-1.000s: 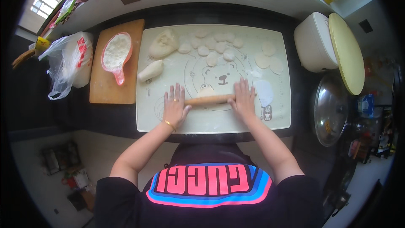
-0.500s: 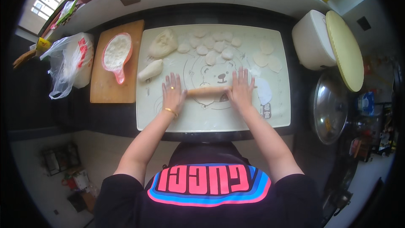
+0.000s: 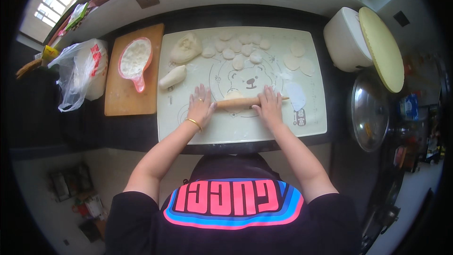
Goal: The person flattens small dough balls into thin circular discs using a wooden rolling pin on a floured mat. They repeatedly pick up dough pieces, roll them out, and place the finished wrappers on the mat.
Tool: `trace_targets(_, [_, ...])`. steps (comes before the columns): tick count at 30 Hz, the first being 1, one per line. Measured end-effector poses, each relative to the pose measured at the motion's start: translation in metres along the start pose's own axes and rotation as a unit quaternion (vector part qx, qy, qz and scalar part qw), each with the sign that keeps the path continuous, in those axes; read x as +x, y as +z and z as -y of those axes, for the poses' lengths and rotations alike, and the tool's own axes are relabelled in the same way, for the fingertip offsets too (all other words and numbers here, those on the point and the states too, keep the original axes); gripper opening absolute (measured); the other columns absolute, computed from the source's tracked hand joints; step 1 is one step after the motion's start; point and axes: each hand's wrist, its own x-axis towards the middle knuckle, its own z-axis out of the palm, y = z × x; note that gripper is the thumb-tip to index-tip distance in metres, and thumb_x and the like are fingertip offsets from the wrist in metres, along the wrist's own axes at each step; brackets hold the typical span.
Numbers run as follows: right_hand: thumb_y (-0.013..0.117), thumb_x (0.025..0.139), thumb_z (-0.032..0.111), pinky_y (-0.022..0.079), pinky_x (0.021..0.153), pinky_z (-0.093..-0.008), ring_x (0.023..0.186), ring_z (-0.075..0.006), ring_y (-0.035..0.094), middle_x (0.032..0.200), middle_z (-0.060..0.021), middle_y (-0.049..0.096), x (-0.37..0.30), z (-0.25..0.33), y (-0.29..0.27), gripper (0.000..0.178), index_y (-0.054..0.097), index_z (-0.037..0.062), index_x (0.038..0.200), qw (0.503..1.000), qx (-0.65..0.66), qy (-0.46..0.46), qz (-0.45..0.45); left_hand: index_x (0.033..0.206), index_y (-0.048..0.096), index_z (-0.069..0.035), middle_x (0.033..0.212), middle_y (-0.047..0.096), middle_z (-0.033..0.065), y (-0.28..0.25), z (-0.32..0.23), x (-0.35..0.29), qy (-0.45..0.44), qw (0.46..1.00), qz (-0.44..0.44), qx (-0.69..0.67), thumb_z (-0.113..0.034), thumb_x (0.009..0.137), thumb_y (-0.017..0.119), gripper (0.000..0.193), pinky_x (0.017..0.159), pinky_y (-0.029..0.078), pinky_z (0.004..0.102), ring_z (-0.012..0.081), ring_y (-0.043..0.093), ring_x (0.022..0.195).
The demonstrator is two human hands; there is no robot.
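A wooden rolling pin [image 3: 238,102] lies crosswise on the pale mat [image 3: 255,132] over a small dough round [image 3: 233,94], which it partly covers. My left hand [image 3: 201,108] rests flat at the pin's left end, fingers stretched out. At the other end my right hand [image 3: 270,107] presses down with its fingers extended forward, the tapered tip showing beyond it. Beyond the pin lie several small flattened dough pieces [image 3: 235,45]. Thinner dough wrappers [image 3: 306,66] overlap at the right. A large dough lump [image 3: 185,49] and a thick dough roll [image 3: 173,77] sit to the left.
Left of the mat, a pink-rimmed scoop of flour [image 3: 135,57] stands on a wooden board [image 3: 130,104], beside a plastic bag [image 3: 87,75]. A white thin flat piece [image 3: 296,97] lies near my right hand. A white bin [image 3: 347,40] and glass lid [image 3: 370,113] stand at right.
The rolling pin and both my hands have come slightly nearer to me, uncovering the far part of the dough round. The whole view has shifted a little.
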Motion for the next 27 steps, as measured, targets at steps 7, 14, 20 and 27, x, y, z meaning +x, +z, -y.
trace_targets(7, [0.072, 0.066, 0.011, 0.035, 0.082, -0.0409, 0.093, -0.0252, 0.051, 0.095, -0.0053, 0.052, -0.062, 0.013, -0.002, 0.044, 0.05, 0.0097, 0.104, 0.992, 0.117, -0.016, -0.046, 0.111, 0.053, 0.003, 0.118, 0.052, 0.0221, -0.006, -0.026, 0.042, 0.031, 0.981, -0.014, -0.192, -0.018, 0.077, 0.066, 0.042, 0.091, 0.041, 0.0399, 0.0359, 0.048, 0.112])
trace_targets(14, [0.07, 0.067, 0.008, 0.034, 0.085, -0.0408, 0.097, -0.0247, 0.05, 0.099, -0.0055, 0.052, -0.081, 0.018, -0.024, 0.043, 0.05, 0.011, 0.106, 0.995, 0.078, -0.044, -0.03, 0.116, 0.047, -0.001, 0.112, 0.055, 0.0204, -0.016, -0.058, 0.032, -0.089, 0.975, 0.123, -0.164, -0.018, 0.072, 0.071, 0.052, 0.088, 0.043, 0.0382, 0.0354, 0.05, 0.108])
trace_targets(20, [0.068, 0.069, 0.009, 0.033, 0.088, -0.041, 0.101, -0.0258, 0.048, 0.104, -0.0071, 0.051, -0.089, 0.011, -0.02, 0.041, 0.051, 0.0116, 0.107, 0.997, 0.072, -0.002, -0.036, 0.133, 0.035, -0.004, 0.135, 0.039, 0.0211, 0.002, -0.026, -0.029, 0.028, 0.999, -0.015, -0.039, -0.027, 0.082, 0.06, 0.062, 0.103, 0.028, 0.0478, 0.0368, 0.033, 0.127])
trace_targets(27, [0.059, 0.082, 0.033, 0.018, 0.105, -0.0516, 0.128, -0.0315, 0.031, 0.131, -0.0172, 0.04, -0.012, -0.006, -0.005, 0.056, 0.042, 0.0074, 0.129, 0.994, -0.042, 0.089, -0.055, 0.141, 0.026, -0.004, 0.147, 0.021, 0.0199, 0.004, -0.031, 0.057, 0.029, 0.994, -0.102, 0.038, -0.032, 0.087, 0.051, 0.065, 0.109, 0.015, 0.0498, 0.0374, 0.017, 0.136])
